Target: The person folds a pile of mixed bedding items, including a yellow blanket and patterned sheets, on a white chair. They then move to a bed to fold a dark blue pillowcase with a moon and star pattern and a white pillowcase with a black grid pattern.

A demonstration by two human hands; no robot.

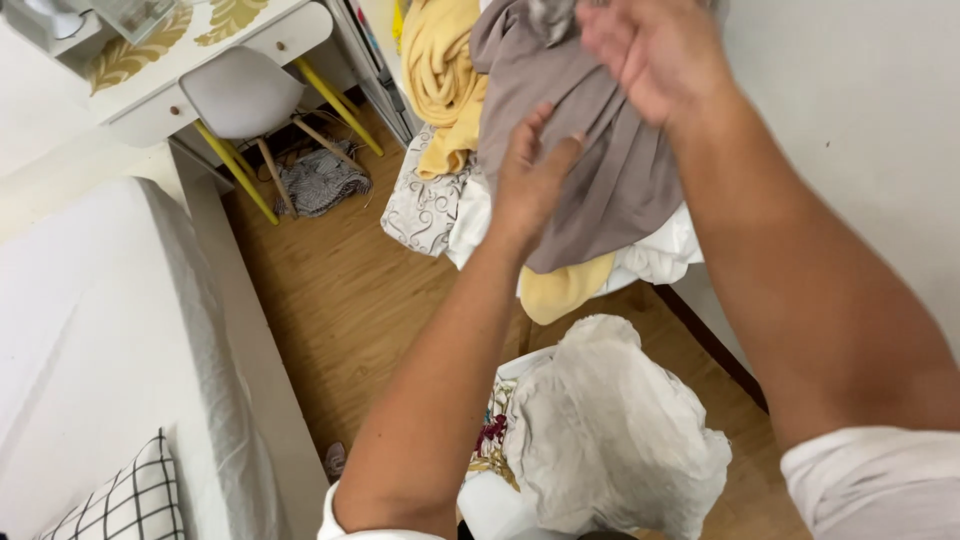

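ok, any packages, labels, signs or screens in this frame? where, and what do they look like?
None that can be made out.
Left hand and right hand: both grip a grey-brown cloth over a pile of yellow and white laundry.
Crumpled white cloth: below, on a basket, no label showing.

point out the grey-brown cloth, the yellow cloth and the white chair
grey-brown cloth (610,170), head view, on its hanging folds below the two hands
yellow cloth (440,70), head view, on the draped part left of the grey-brown one
white chair (240,95), head view, on the middle of its seat
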